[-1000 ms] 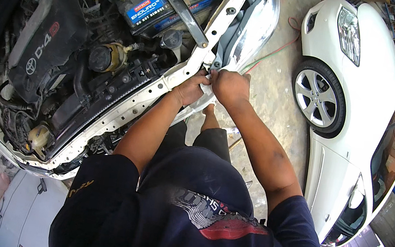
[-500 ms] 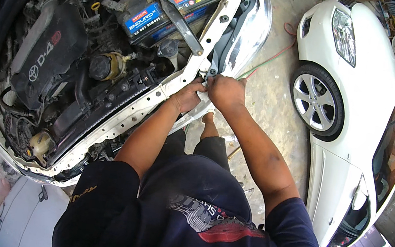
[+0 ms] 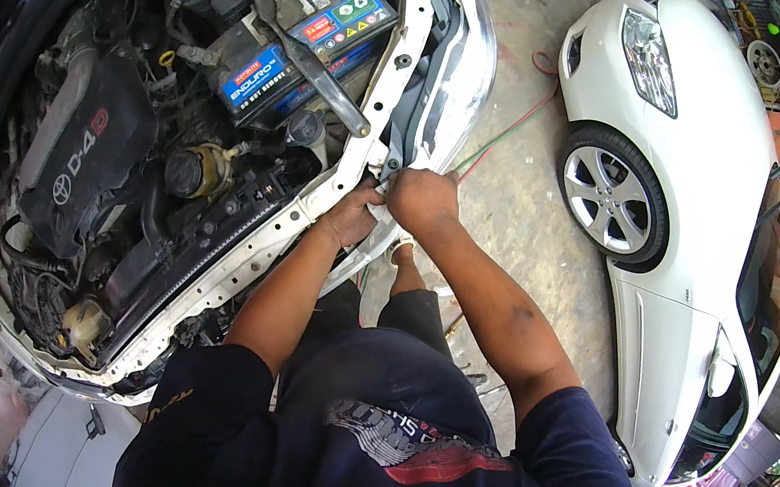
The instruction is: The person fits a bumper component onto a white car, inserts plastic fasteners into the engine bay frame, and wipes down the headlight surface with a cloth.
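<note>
My left hand [image 3: 350, 214] is closed at the front corner of the open engine bay, just below the headlamp [image 3: 459, 74], with fingers curled beside the white metal front panel [image 3: 335, 176]. My right hand [image 3: 421, 204] is closed just to its right, against the lower end of the headlamp's inner edge, knuckles up. What the fingers grip is hidden behind them. The battery [image 3: 302, 52] with its metal bracket [image 3: 319, 74] sits above my hands, and a black engine cover [image 3: 83, 161] is farther left.
A white car [image 3: 692, 186] stands close on the right, its wheel [image 3: 609, 195] facing me. A red and green hose [image 3: 510, 132] lies on the concrete floor [image 3: 520, 242] between the cars. Parts and a loose wheel rim [image 3: 766, 67] are beyond the white car.
The view has tilted and shifted, so the engine bay and my hands appear lower and farther left. Both hands stay at the same headlamp corner, with little visible change in their grip.
</note>
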A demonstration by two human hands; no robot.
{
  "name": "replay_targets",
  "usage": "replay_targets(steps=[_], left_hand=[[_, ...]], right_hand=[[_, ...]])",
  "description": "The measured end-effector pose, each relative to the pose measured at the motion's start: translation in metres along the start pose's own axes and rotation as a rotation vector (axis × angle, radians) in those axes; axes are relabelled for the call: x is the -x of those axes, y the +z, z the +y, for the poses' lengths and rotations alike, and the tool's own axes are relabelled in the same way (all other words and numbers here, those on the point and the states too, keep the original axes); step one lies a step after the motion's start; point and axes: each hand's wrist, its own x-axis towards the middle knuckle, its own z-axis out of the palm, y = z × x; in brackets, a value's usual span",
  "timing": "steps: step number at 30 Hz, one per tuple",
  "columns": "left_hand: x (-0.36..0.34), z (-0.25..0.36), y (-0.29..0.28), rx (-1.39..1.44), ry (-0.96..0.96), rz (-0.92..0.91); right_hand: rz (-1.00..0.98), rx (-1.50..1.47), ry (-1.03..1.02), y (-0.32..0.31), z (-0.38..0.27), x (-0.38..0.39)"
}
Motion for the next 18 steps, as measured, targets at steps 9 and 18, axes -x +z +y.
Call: replay_targets(steps=[9,18], left_hand=[[0.006,0.005,0.011,-0.051,-0.015,0.065],[0.007,-0.002,0.004,-0.061,0.006,0.13]], right_hand=[[-0.164,-0.032,0.014,0.0,-0.003,0.005],[0.118,0.1,-0.096,0.019,0.0,0.007]])
